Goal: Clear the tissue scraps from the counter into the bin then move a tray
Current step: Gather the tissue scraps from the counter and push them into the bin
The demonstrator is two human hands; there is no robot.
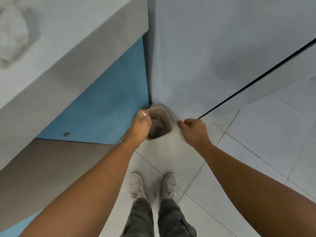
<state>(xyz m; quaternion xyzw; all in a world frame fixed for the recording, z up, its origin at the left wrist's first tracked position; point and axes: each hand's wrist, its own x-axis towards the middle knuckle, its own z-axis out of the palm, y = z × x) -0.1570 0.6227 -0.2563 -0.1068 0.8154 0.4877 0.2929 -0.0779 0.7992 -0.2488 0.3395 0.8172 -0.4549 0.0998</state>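
Observation:
A small grey bin [165, 117] stands on the floor in the corner between the blue cabinet front and the wall. My left hand [142, 124] hovers over the bin's left rim and pinches a small white tissue scrap [144, 113] at its fingertips. My right hand [192, 130] is just right of the bin, fingers curled into a fist with nothing visible in it. A blurred, crumpled white tissue [12, 35] lies on the grey counter [71, 26] at the upper left. No tray is in view.
The blue cabinet front [102, 106] runs under the counter on the left. A grey wall [213, 48] rises behind the bin. My two feet in pale shoes [152, 185] stand on the white tiled floor [256, 142].

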